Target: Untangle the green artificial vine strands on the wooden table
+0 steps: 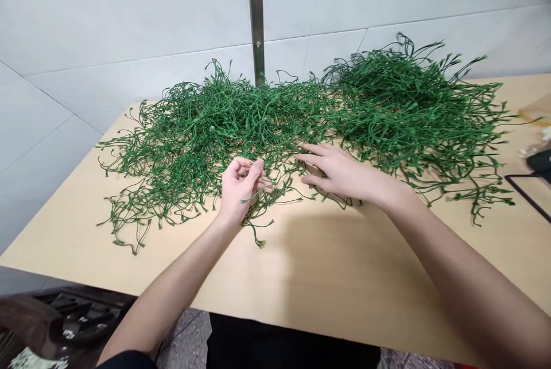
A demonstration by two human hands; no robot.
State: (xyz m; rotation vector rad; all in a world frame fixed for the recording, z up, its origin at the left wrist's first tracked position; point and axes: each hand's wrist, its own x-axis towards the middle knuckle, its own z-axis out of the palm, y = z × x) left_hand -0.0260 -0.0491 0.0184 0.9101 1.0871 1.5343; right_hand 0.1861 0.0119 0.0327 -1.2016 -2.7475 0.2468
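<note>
A big tangle of thin green artificial plant stems (267, 122) lies spread across the back half of a light wooden table (310, 277). My left hand (241, 188) sits at the pile's near edge, fingers curled and pinched round a few green stems (258, 225) that trail toward me. My right hand (340, 174) lies flat beside it, fingers stretched out to the left over the stems at the pile's front edge, holding nothing.
A metal bracket (257, 19) runs up the white tiled wall behind the pile. At the right edge lie a black wire stand (527, 194) and a dark object (541, 159). A dark crate-like thing (73, 317) sits below the table's left front corner.
</note>
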